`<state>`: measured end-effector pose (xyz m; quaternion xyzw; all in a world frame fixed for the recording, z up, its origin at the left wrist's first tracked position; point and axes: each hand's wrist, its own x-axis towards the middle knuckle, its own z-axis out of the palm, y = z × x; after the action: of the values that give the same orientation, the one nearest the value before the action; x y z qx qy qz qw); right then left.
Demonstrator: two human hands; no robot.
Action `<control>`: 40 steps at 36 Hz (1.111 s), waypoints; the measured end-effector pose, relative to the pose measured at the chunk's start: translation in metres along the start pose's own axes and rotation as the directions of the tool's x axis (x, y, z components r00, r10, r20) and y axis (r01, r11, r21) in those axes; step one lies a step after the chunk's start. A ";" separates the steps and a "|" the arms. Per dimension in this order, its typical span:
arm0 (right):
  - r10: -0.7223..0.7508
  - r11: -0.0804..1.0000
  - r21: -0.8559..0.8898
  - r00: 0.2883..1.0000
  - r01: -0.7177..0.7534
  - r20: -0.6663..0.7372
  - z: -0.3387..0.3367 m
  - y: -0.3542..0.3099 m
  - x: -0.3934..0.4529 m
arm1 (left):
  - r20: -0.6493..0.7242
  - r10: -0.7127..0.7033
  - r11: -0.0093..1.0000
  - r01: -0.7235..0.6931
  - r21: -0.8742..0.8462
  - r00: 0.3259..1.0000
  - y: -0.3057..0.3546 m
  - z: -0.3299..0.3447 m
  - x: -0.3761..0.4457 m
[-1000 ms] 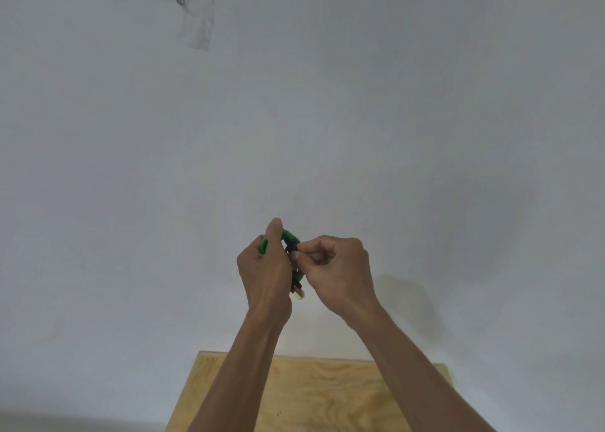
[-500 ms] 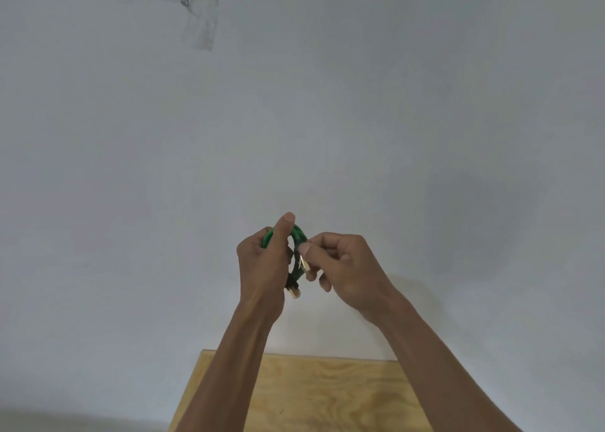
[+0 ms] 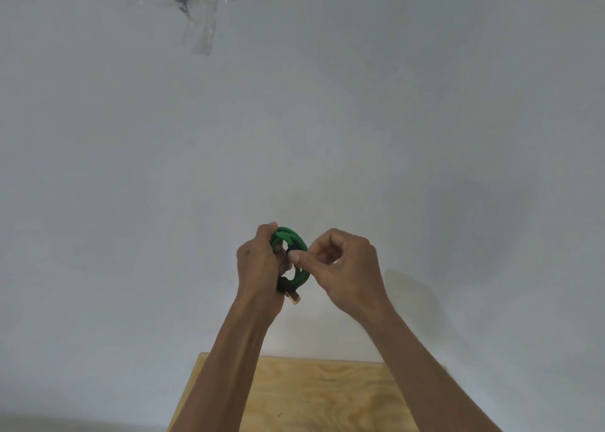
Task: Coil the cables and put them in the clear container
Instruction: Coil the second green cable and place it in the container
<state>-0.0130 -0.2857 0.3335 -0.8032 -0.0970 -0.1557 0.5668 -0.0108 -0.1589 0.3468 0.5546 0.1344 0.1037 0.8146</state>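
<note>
Two bare hands hold one coiled green cable (image 3: pixel 291 255) raised in front of a pale wall (image 3: pixel 327 104).

The left hand (image 3: pixel 258 268) closes its grip around the coil's left side, hiding that part of the loops; the right hand (image 3: pixel 343 268) pinches the coil's right side between thumb and forefinger. One black plug with a gold tip (image 3: pixel 290 293) protrudes just below the left grip; a second plug cannot be made out. One plywood worktop (image 3: pixel 327 395) lies well below both grips, cut off by the lower edge. No clear container is in view.
</note>
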 end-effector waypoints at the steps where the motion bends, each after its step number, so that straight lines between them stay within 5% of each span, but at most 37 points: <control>1: -0.001 1.000 0.006 1.000 0.000 0.023 0.000 0.002 0.001 | 0.002 0.003 1.000 -0.003 0.010 1.000 0.001 -0.001 0.000; 5: -0.024 0.996 0.093 0.961 -0.001 0.274 0.005 0.007 0.001 | 0.039 0.005 0.998 -0.007 0.056 0.999 0.002 -0.001 -0.004; 14: -0.032 0.997 -0.072 0.994 0.040 0.103 0.023 0.003 -0.008 | -0.006 0.014 0.988 -0.013 0.157 1.000 -0.005 -0.002 -0.004; 26: 0.112 0.993 -0.063 0.960 -0.099 0.256 0.014 -0.001 0.007 | 0.008 0.163 0.952 -0.160 0.262 0.987 -0.011 -0.010 -0.005; 30: 0.139 0.981 0.086 0.932 -0.177 0.335 0.015 0.007 0.007 | 0.056 0.224 0.919 -0.230 0.320 0.973 -0.009 -0.011 -0.005; 40: 0.003 0.991 -0.135 0.995 -0.017 -0.104 0.040 0.011 -0.006 | 0.125 0.199 0.908 -0.231 0.350 0.972 -0.007 -0.005 -0.005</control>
<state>-0.0092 -0.2513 0.3096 -0.8313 -0.0525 -0.2003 0.5158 -0.0167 -0.1587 0.3388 0.7104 0.0540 0.1422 0.6872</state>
